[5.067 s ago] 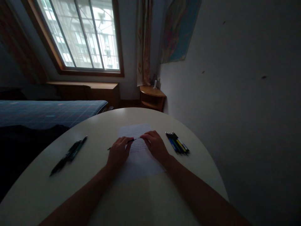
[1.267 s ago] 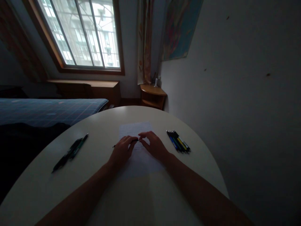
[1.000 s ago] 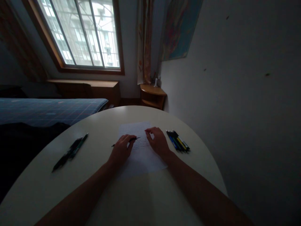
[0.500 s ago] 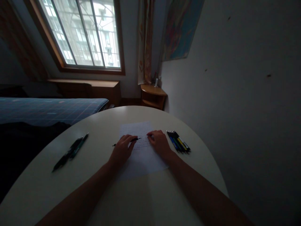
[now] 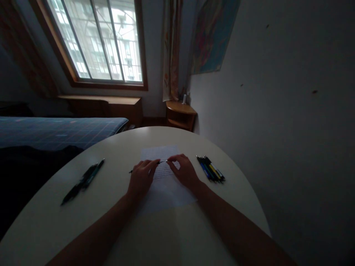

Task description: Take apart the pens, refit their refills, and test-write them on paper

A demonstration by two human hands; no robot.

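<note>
My left hand [image 5: 142, 173] is closed around a slim dark pen [image 5: 159, 162] and holds it nearly level above a printed sheet of paper [image 5: 169, 195]. The pen's back end sticks out to the left of the hand. Its thin, light-coloured tip points right and meets the pinched thumb and forefinger of my right hand [image 5: 184, 170]. Whether a separate small part sits between those right fingertips is too small to see. Both hands rest over the upper half of the sheet.
Several pens and markers [image 5: 210, 169] lie side by side to the right of the paper. More dark pens [image 5: 83, 181] lie at the left of the round white table [image 5: 166, 236]. A wall [image 5: 277, 155] runs along the right, and a bed [image 5: 61, 131] stands beyond the left edge.
My right hand has moved left, so its fingertips now meet the pen's tip. The left hand has shifted slightly left with the pen still in it.
</note>
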